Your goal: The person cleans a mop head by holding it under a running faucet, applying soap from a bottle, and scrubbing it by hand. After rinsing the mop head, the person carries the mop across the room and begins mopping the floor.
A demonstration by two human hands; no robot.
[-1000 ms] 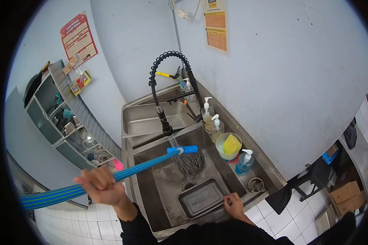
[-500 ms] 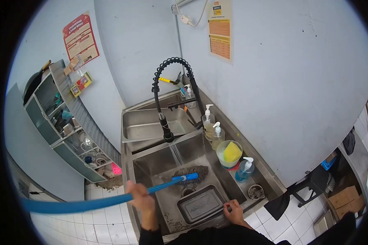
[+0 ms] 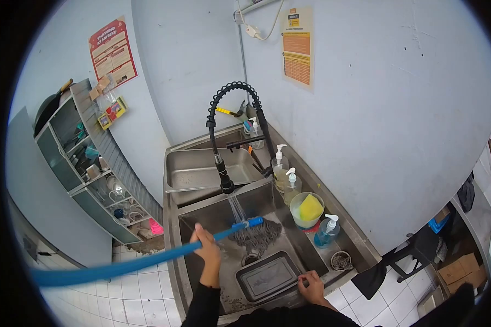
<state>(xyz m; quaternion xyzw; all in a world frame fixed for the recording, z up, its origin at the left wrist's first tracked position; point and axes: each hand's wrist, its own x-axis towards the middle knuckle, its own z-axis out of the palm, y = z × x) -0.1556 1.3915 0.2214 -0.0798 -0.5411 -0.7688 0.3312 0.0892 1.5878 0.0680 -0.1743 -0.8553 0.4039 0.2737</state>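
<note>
My left hand (image 3: 206,246) is closed around the blue handle of a mop (image 3: 163,253), which slants from the left down into the sink basin (image 3: 213,261). The mop's grey string head (image 3: 259,235) lies on the basin floor, under water running from the black spring faucet (image 3: 224,177). In front of it, a shallow rectangular tray (image 3: 268,277) sits in the basin. My right hand (image 3: 312,286) is by the tray's right corner at the basin's near edge, its fingers curled together. What those fingers grip, if anything, is hidden.
Along the right ledge stand pump bottles (image 3: 325,234), a tub with a yellow sponge (image 3: 310,208) and a small cup holding a scourer (image 3: 341,260). A metal pan (image 3: 188,163) rests behind the basin. Shelving (image 3: 101,163) with dishes is at left.
My left hand has moved right and slightly up with the mop handle. The mop head has shifted, its blue clamp rising and its strings spreading beneath. My right hand stays nearly still.
</note>
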